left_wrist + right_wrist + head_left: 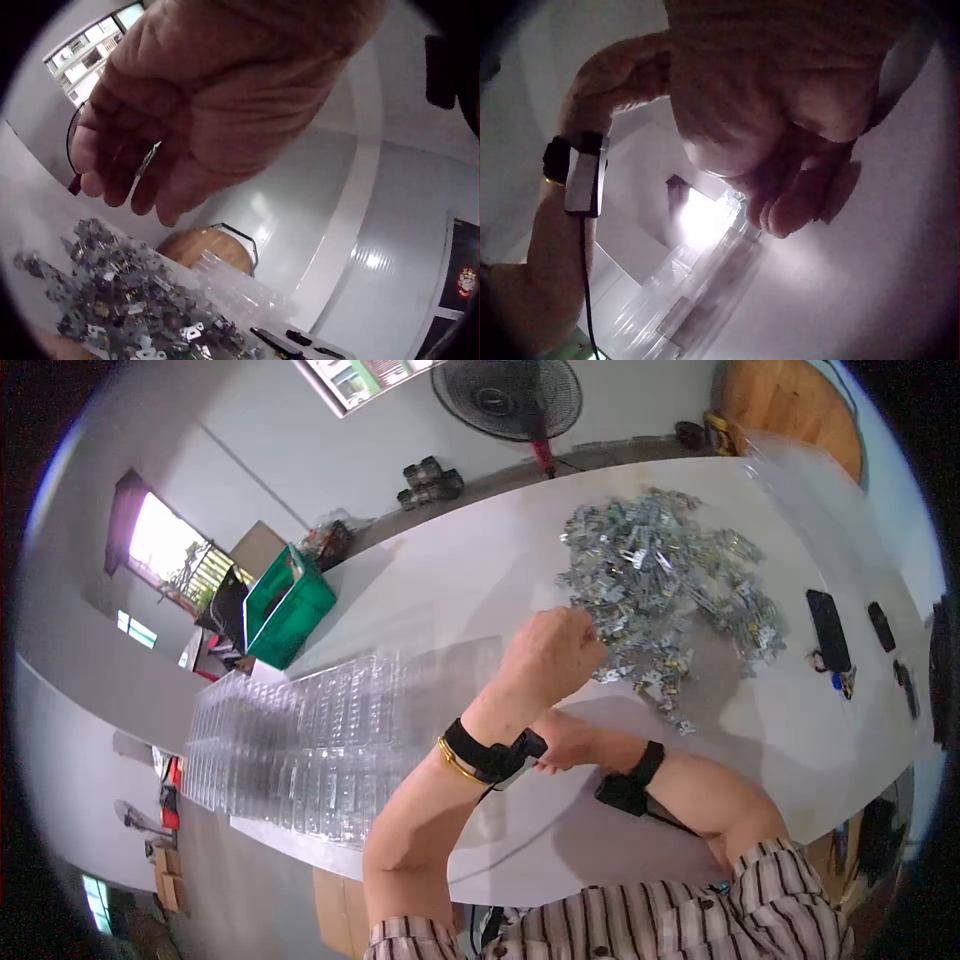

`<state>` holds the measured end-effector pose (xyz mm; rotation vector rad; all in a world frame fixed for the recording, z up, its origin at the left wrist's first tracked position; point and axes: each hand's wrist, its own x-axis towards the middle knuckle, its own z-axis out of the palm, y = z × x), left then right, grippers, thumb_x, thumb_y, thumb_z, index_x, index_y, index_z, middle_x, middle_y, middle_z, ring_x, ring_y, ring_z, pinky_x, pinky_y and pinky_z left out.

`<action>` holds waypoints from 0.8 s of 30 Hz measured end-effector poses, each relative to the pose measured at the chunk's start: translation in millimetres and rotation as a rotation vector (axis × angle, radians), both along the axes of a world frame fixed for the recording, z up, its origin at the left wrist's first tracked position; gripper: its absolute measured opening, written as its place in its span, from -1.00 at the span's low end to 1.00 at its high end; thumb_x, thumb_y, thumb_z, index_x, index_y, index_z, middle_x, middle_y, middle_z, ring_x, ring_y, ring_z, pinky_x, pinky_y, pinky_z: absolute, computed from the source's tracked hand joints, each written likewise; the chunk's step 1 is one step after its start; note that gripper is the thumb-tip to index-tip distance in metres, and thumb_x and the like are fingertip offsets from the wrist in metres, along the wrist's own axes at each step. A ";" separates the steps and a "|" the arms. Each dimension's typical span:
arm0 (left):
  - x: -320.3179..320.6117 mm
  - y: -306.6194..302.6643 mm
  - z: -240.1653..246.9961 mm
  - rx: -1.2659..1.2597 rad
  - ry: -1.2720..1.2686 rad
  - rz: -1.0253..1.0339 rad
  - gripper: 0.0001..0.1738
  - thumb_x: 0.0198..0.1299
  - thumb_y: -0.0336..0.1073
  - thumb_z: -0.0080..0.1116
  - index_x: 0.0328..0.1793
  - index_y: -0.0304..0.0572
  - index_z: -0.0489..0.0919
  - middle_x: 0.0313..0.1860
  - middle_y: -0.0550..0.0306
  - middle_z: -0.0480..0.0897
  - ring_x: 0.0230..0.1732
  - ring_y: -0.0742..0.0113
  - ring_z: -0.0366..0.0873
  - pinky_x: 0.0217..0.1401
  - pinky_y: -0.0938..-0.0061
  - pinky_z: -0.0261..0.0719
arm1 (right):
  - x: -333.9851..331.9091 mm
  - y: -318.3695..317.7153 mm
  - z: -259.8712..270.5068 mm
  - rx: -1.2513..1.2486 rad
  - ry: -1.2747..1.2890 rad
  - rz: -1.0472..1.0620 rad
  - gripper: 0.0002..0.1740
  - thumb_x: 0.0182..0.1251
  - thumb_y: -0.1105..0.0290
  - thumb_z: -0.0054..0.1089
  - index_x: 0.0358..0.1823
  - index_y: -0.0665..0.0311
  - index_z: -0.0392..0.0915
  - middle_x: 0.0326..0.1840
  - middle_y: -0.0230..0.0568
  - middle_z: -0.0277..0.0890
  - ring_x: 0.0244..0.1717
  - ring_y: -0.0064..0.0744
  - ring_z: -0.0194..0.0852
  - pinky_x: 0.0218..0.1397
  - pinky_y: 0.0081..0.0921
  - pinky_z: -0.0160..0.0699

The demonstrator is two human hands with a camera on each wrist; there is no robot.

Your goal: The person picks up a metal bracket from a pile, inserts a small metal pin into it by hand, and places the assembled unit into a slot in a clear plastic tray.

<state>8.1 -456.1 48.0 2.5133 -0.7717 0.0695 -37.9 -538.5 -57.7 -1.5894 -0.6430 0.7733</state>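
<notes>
My left hand (553, 650) is raised over the near left edge of a pile of small flat metal parts (640, 575). Seen from its wrist, the fingers curl inward around a thin silvery metal part (147, 161), mostly hidden between them. Lower and nearer my body, the right hand (567, 740) passes under the left wrist, partly covered by it. Its fingers (799, 199) are bent, and a small pale greenish piece (742, 215) shows at their tips. Clear plastic trays (340, 745) with rows of pockets lie left of both hands.
A green crate (290, 605) stands at the table's far left edge. To the right lie a black phone (828, 630), a smaller dark item (881, 627) and clear plastic sheeting (830, 500). Behind the white table (450, 560) is a standing fan (508, 398).
</notes>
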 end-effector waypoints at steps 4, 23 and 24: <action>3.4 -15.8 -19.2 -0.001 0.065 -0.071 -0.77 0.11 -0.23 0.29 -0.31 -0.28 0.66 -0.42 -0.14 0.68 -0.35 -0.07 0.68 -0.28 0.22 0.60 | -2.3 -8.2 -12.7 0.095 -0.045 0.015 -0.84 0.16 0.35 0.18 -0.28 0.24 0.50 -0.57 -0.31 0.51 -0.63 -0.49 0.50 -0.62 -0.53 0.51; -32.3 -114.5 -42.4 0.397 -0.073 -0.669 -0.74 -0.03 -0.36 0.24 -0.16 -0.22 0.67 -0.11 -0.10 0.60 0.04 -0.13 0.56 0.17 0.17 0.54 | -23.6 -23.7 -94.2 0.313 0.002 -0.110 -0.82 0.25 0.23 0.21 -0.28 0.17 0.54 -0.59 -0.41 0.49 -0.64 -0.59 0.39 -0.63 -0.60 0.32; -33.0 -114.9 -45.8 0.433 -0.105 -0.689 -0.74 -0.05 -0.36 0.23 -0.18 -0.22 0.67 -0.10 -0.12 0.60 0.06 -0.12 0.55 0.17 0.13 0.53 | -24.3 -24.1 -95.6 0.318 0.006 -0.113 -0.82 0.25 0.23 0.21 -0.28 0.17 0.54 -0.59 -0.41 0.49 -0.64 -0.59 0.39 -0.63 -0.60 0.32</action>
